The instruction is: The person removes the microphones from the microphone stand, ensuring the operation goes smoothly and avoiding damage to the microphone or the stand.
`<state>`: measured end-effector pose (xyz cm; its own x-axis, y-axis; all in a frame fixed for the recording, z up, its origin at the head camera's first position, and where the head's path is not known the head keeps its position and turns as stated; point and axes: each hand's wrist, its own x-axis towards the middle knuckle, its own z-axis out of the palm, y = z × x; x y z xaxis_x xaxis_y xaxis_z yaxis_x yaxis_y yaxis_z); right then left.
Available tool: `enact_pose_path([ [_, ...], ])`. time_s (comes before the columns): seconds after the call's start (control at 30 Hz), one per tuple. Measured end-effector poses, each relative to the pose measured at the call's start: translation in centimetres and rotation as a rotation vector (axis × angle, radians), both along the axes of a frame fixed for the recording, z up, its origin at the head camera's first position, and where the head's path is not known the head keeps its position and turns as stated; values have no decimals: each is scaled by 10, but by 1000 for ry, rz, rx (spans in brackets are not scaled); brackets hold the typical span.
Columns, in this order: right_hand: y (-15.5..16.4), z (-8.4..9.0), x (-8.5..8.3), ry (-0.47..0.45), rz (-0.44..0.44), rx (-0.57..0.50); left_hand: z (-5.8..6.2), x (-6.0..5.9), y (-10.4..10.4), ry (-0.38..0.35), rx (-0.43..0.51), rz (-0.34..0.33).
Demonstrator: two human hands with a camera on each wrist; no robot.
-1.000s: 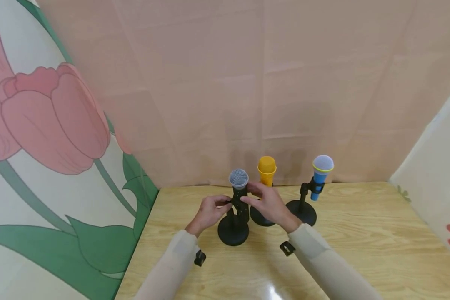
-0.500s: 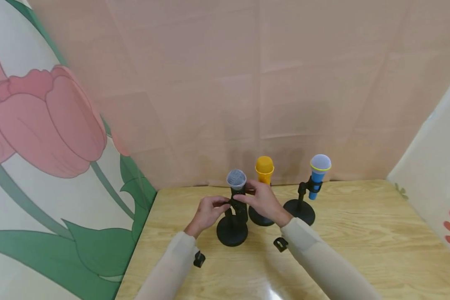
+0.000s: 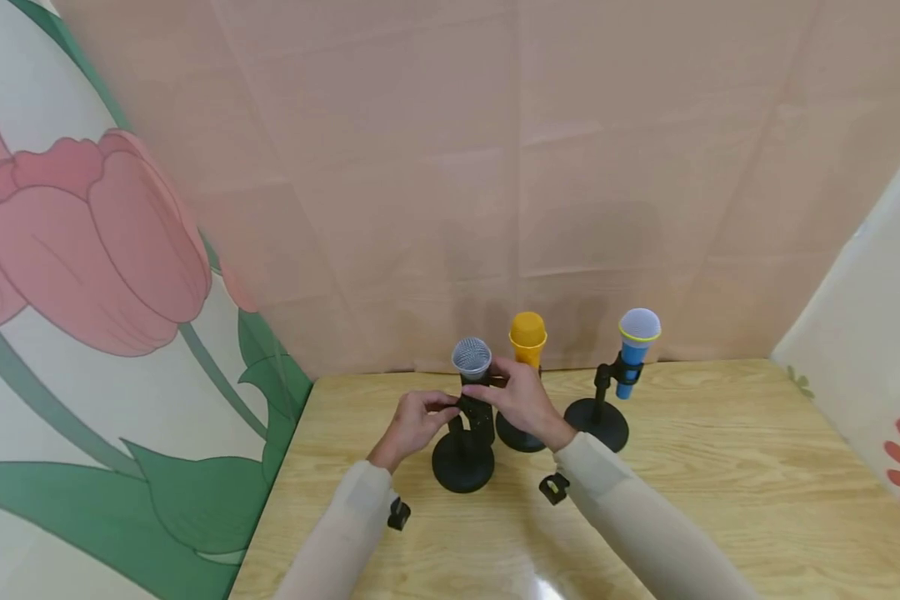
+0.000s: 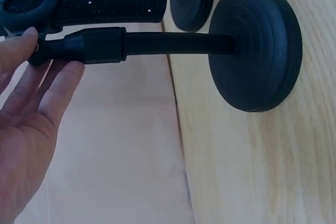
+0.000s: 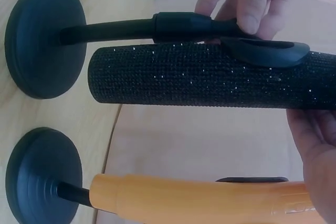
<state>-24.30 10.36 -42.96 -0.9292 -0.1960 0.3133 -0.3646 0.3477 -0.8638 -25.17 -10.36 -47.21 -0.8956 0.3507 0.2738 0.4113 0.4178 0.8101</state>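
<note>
A black microphone (image 3: 472, 358) with a silver mesh head stands nearly upright in the clip of a black desk stand (image 3: 462, 468). Its glittery handle (image 5: 173, 74) runs alongside the stand's post in the right wrist view. My left hand (image 3: 414, 425) pinches the joint at the top of the post (image 4: 168, 43), just by the clip. From the other side, my right hand (image 3: 527, 402) grips the microphone's upper handle, thumb across the front and fingers behind. The fingertips behind the handle are partly hidden.
Right behind my right hand stands a yellow microphone (image 3: 528, 333) on its own black stand. Farther right, a blue microphone (image 3: 633, 358) leans in another stand (image 3: 598, 423). A pink cloth backdrop (image 3: 390, 208) hangs along the wooden table's (image 3: 720, 483) rear edge.
My right hand has shifted slightly left, its thumb reaching farther across the microphone. The left hand keeps its pinch on the stand. The head view has turned a little.
</note>
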Motion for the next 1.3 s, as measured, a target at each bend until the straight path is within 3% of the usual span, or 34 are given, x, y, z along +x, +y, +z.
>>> enact_pose_path([
  [0.67,6,0,0,-41,48,-32,3,-2,1,-42,-52,-31],
  [1.3,4,8,-6,-8,112,-52,6,-3,-4,-74,-58,-26],
])
